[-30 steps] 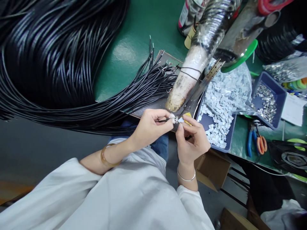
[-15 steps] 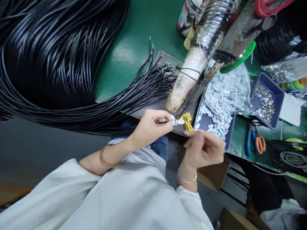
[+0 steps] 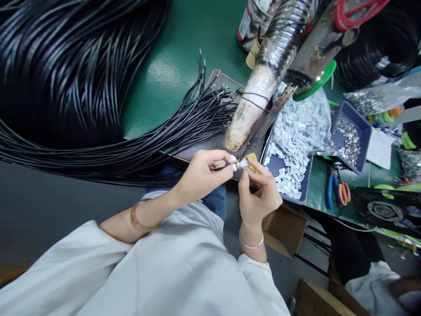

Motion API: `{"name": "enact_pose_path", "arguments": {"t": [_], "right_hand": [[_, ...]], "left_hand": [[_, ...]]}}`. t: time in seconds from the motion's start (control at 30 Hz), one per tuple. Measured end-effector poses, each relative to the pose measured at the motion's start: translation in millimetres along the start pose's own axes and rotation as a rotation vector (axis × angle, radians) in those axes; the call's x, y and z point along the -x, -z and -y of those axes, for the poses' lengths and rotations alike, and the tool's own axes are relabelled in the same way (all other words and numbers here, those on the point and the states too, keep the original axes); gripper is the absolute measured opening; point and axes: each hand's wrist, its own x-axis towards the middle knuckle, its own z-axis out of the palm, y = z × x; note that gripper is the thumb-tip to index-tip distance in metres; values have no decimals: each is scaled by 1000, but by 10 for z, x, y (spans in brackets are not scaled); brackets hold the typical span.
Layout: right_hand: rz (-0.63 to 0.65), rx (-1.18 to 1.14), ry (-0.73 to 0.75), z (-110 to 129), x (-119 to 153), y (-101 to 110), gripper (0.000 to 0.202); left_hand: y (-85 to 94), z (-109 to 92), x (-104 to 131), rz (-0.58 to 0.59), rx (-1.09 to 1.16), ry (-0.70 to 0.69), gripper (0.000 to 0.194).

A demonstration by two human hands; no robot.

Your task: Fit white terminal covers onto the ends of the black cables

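My left hand (image 3: 208, 170) is closed, pinching a black cable (image 3: 219, 168) near its end between thumb and forefinger. At the cable's tip sits a small connector (image 3: 242, 163) with a pale blue-white face and a metal part. My right hand (image 3: 259, 191) meets it from the other side, its thumb and forefinger closed around the connector's free end. Whether a tiny part is also between those fingertips, I cannot tell. Just behind the fingers shows a yellow piece (image 3: 252, 156), partly hidden by them.
Black cables with stripped ends (image 3: 197, 116) lie across the left. A wrapped duct (image 3: 245, 112) slants down before my hands. On the right are a tray of pale connectors (image 3: 308, 182), a tray of metal parts (image 3: 364, 149), blue-handled pliers (image 3: 330, 193) and a fan (image 3: 383, 211).
My right hand has come in leftward from near the connector tray and now touches the connector. My left hand still holds the cable in much the same place. The view has shifted slightly.
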Motion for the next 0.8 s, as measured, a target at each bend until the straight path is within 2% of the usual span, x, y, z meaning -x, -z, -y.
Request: {"name": "enact_pose_path", "arguments": {"t": [0.2,0.33,0.57,0.8], "right_hand": [[-1,-5,-34,-14,-39,-20,13],[-13,11,-7,4,-58,-11,14],[27,-40,-28,13,-52,-8,13],[14,55,25,9,-54,8,13]], "left_hand": [[-30,27,-36,-65,16,2,7],[-27,10,-38,-51,40,-4,7],[25,-24,-48,-33,-51,-8,8],[24,-11,-46,-29,-66,14,10]]}}
